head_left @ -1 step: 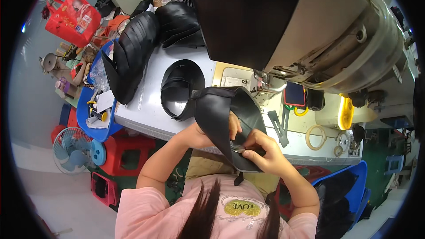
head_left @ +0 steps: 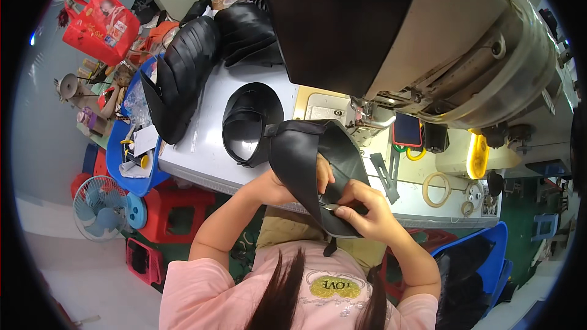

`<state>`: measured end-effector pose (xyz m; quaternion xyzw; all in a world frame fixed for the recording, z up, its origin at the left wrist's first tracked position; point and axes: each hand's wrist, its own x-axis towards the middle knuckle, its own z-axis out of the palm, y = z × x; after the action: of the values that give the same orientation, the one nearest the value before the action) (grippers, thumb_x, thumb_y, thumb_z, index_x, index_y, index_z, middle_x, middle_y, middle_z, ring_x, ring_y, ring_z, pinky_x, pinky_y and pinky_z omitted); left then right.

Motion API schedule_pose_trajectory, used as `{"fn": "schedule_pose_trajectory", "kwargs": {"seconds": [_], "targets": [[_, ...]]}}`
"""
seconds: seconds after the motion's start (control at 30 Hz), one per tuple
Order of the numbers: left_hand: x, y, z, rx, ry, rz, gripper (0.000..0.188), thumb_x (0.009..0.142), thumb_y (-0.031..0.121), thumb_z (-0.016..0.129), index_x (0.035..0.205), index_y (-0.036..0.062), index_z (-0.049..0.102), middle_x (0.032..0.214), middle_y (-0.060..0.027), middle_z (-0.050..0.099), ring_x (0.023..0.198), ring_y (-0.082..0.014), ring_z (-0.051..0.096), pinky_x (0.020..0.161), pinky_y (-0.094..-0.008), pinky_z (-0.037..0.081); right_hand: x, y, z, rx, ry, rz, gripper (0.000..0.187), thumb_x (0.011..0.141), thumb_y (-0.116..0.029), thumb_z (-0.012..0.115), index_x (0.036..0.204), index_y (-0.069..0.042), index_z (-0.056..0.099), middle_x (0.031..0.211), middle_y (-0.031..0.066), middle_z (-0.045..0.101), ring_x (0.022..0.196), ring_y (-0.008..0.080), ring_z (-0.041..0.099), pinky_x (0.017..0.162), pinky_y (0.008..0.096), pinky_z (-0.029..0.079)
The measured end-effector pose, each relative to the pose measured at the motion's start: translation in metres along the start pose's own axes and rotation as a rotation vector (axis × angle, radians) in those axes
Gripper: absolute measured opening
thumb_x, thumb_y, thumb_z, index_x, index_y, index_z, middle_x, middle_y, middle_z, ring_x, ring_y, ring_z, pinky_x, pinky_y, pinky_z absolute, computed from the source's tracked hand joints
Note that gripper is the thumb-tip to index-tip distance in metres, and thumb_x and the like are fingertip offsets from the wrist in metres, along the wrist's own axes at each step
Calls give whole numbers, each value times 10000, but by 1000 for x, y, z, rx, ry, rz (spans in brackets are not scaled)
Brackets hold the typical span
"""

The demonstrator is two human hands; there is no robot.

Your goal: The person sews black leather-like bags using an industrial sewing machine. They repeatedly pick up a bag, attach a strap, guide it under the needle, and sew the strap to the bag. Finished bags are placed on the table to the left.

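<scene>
In front of my body I hold a curved black leather piece (head_left: 296, 156), bent into a loop, over the table's near edge. My left hand (head_left: 323, 172) reaches through it, gripping its wall with curled fingers; part of that hand is hidden behind the leather. Inside the fold, my right hand (head_left: 365, 206) pinches a small silvery metal tool (head_left: 330, 206) whose kind I cannot make out. The tool's tip is close to the leather, near my left fingertips. Just behind and left, a second looped black leather piece (head_left: 252, 95) stands on the white table (head_left: 208, 116).
A sewing machine (head_left: 446, 43) looms over the table at the upper right. Stacked black leather pieces (head_left: 189, 61) lie at the left. A tape roll (head_left: 436, 189) and a flat grey tool (head_left: 384, 177) lie at right. Blue bins (head_left: 116, 146) and a fan (head_left: 98, 208) stand left.
My right hand has shifted very slightly, and the metal tool in it shows more plainly. The leather piece and my left hand look the same.
</scene>
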<state>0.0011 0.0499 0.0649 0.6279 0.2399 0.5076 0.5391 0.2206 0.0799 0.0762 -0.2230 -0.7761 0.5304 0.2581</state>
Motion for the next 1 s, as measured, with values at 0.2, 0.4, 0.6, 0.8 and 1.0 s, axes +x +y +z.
{"fn": "schedule_pose_trajectory", "kwargs": {"seconds": [0.2,0.4,0.6,0.8,1.0], "targets": [[-14,-18,-14,-276,153,271,191,770,20,606,955,62,578,892,-73,564,918,-239,537,870,-392,409,-15,14,-32,357,469,-40,258,692,-26,592,940,-8,521,915,78,548,619,73,415,561,193,366],[-33,-15,24,-837,728,-391,354,804,55,586,1138,35,471,1067,-82,555,1003,-233,548,884,-402,439,-18,39,-9,341,740,43,179,733,-8,673,872,-25,562,734,-15,548,629,45,461,596,185,380],[-61,-47,70,-500,570,-722,386,880,247,529,1187,41,416,1073,-93,538,994,-220,545,882,-376,446,2,25,-19,331,744,211,152,779,-78,650,879,-15,552,688,-42,463,588,32,391,514,167,297],[-56,-22,82,-673,874,-318,381,895,258,489,1191,39,392,1059,-113,540,966,-278,559,766,-437,499,-24,24,3,310,779,-42,58,824,-9,520,868,14,551,732,15,505,615,45,439,544,167,347],[-46,-23,81,-618,938,-219,372,913,271,446,1207,52,380,1122,-105,511,1031,-252,525,898,-412,428,-21,9,28,286,488,81,20,746,15,565,766,16,561,684,55,548,587,83,483,522,195,363]]}}
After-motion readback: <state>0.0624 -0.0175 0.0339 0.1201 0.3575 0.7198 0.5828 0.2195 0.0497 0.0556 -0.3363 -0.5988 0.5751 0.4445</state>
